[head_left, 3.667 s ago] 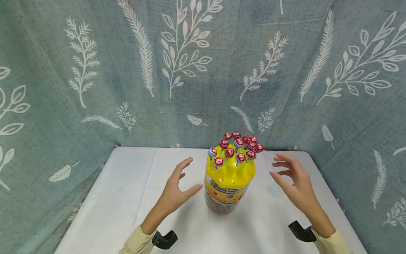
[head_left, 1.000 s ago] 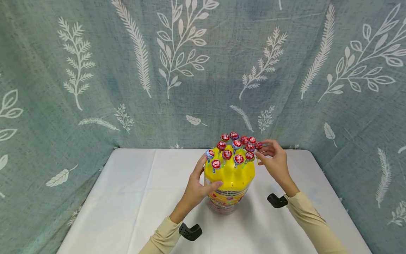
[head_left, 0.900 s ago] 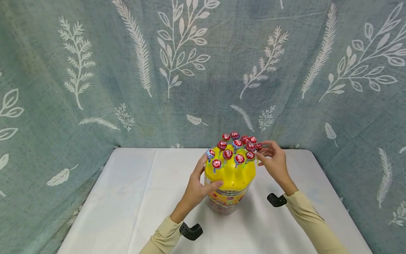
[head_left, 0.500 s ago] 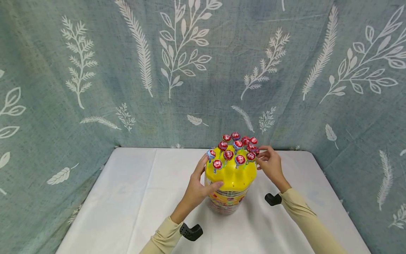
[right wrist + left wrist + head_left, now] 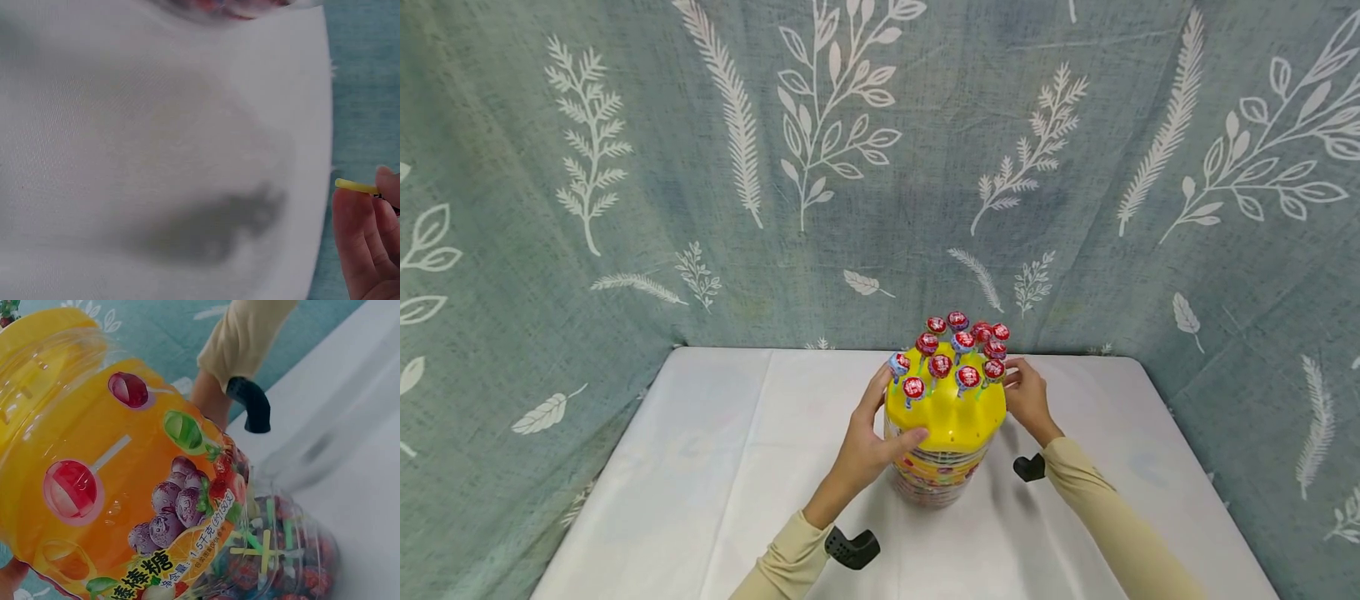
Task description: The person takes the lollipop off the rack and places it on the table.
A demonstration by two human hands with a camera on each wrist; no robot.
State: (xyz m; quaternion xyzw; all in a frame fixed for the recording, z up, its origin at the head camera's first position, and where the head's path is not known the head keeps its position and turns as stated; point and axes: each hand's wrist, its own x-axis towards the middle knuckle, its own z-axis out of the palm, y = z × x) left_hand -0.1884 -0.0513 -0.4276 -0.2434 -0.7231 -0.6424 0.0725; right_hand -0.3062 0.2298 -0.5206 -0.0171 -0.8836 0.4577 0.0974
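Head view, clock read on the lid, twelve towards the curtain (image 5: pixel 625 167).

Item: jar (image 5: pixel 927 493), one, clear-walled, upright on the white worktop (image 5: pixel 700 500), right of centre; yellow lid (image 5: pixel 936 423).

Item: lollipops (image 5: pixel 940 366), a cluster of red-wrapped heads standing on sticks above the lid, from nine round through twelve to three and across the middle; small holes (image 5: pixel 952 438) show vacant at five and six. Presumably the holes serve as sockets, keeping the heads upright and apart.

Item: left hand (image 5: pixel 861 454), fingers spread wide and curved about the jar top, thumb over the lid at seven, fingertips reaching towards ten; likely a steadying hold, so side pushes do not shift the jar.

Item: right hand (image 5: pixel 1028 402), at three, beside the lid rim. Right wrist view: thumb and fingers drawn narrow, pinching a yellow stick (image 5: pixel 356 186), its end projecting towards nine in that view; probably a lollipop's, the head not clearly visible. A fingertip pinch would suit so thin a stick, leaving its end free.

Item: orange fruit label (image 5: pixel 112 487), left wrist view, wrapped round the jar; below, towards five, packed sweets (image 5: pixel 312 581) and coloured sticks show through the clear wall
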